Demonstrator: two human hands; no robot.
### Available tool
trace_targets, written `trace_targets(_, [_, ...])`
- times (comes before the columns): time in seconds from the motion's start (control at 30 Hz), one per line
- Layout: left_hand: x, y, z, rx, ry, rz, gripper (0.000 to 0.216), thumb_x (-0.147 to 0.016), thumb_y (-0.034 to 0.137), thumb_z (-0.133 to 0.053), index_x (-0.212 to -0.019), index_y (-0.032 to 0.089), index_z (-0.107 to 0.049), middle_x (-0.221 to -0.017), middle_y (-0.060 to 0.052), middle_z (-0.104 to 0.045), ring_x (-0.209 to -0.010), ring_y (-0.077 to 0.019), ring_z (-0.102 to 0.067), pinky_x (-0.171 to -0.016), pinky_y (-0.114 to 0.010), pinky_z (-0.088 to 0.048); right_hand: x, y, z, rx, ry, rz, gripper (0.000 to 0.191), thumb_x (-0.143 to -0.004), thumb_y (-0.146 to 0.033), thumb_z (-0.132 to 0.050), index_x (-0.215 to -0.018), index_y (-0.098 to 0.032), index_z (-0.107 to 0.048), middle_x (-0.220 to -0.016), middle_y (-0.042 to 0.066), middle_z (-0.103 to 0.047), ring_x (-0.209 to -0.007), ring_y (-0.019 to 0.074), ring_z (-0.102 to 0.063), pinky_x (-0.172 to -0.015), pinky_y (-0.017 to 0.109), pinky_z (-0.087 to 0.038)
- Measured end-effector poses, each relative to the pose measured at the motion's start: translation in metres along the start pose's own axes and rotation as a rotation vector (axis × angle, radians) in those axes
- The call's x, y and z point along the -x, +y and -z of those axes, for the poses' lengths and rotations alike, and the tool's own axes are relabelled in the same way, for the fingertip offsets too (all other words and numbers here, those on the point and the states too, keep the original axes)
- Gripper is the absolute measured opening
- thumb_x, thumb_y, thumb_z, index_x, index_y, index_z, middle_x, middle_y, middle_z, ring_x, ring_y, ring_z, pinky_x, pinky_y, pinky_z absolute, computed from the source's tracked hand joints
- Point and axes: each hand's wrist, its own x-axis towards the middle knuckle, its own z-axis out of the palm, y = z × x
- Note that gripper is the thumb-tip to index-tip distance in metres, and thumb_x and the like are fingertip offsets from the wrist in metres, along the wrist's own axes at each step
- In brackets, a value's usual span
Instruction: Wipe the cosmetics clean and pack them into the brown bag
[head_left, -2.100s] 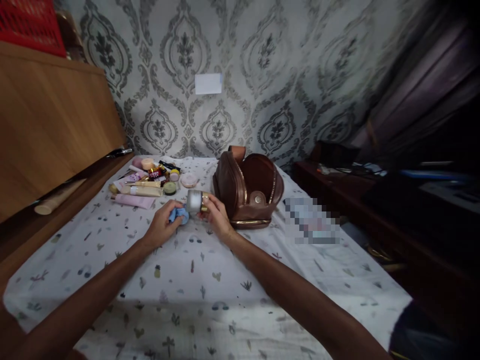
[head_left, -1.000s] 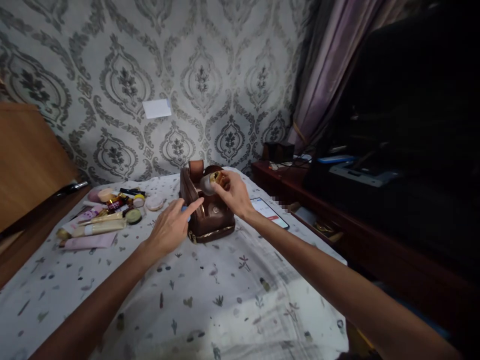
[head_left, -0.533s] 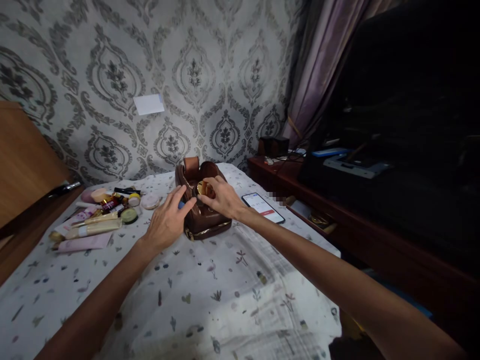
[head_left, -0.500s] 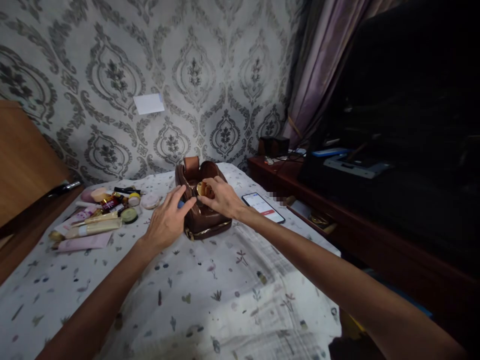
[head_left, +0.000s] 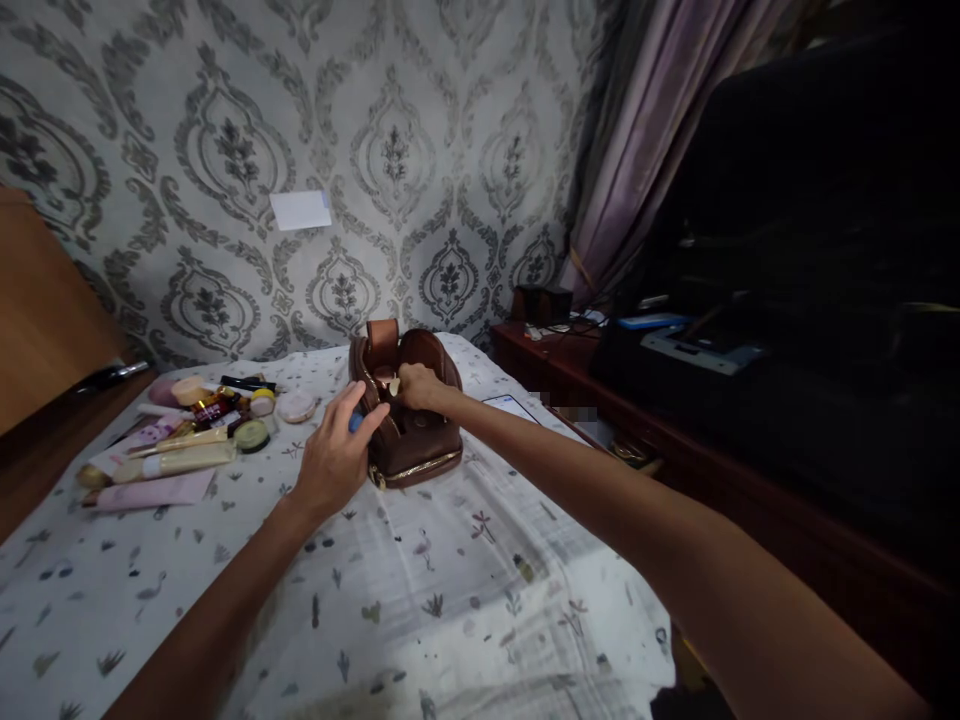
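A brown leather bag (head_left: 424,445) with gold zips stands open on the patterned white cloth. At its left side, my left hand (head_left: 335,450) has its thumb and fingers about the bag's edge, steadying it. A small blue thing (head_left: 355,422) shows between that thumb and forefinger; its kind is unclear. My right hand (head_left: 421,388) reaches down into the opening with its fingers curled. Beside those fingers shows part of a small round gold item (head_left: 394,386), mostly hidden by the hand and the bag. The right fingertips are out of sight inside.
Left of the bag lie several cosmetics, among them a pink tube (head_left: 157,492), a round green-lidded jar (head_left: 251,435) and a pale compact (head_left: 296,406). A phone (head_left: 511,406) lies right of the bag, partly behind my forearm. A dark red cabinet (head_left: 540,365) with an open drawer flanks the cloth.
My right hand has lowered the round gold item deeper into the bag. My left hand stays at the bag's left edge. The view has shifted slightly.
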Motion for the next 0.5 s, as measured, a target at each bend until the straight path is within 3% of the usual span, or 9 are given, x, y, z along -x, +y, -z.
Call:
trace_targets(0.3, [0.001,0.001,-0.001,-0.018,0.003,-0.014,0.057,-0.082,-0.001,-0.046,-0.134,0.021,-0.054,-0.149,-0.018,-0.04,-0.14,-0.0329,-0.041,-0.106,-0.051,-0.049,-0.024,-0.002,-0.016,0.01,0.003,-0.085,0.048,-0.09,-0.031,-0.066,-0.131,-0.007,-0.064,-0.135,0.026,-0.061,-0.125,0.0332,-0.061,-0.096,0.035,-0.053])
trace_targets(0.5, [0.001,0.001,-0.002,-0.045,0.011,-0.017,0.058,-0.082,-0.001,-0.046,-0.135,0.023,-0.053,-0.148,-0.018,-0.041,-0.14,-0.0328,-0.043,-0.103,-0.048,-0.052,-0.032,-0.001,-0.02,-0.009,0.002,-0.083,0.044,-0.091,-0.034,-0.065,-0.128,-0.012,-0.067,-0.128,0.024,-0.066,-0.121,0.0321,-0.064,-0.096,0.035,-0.053])
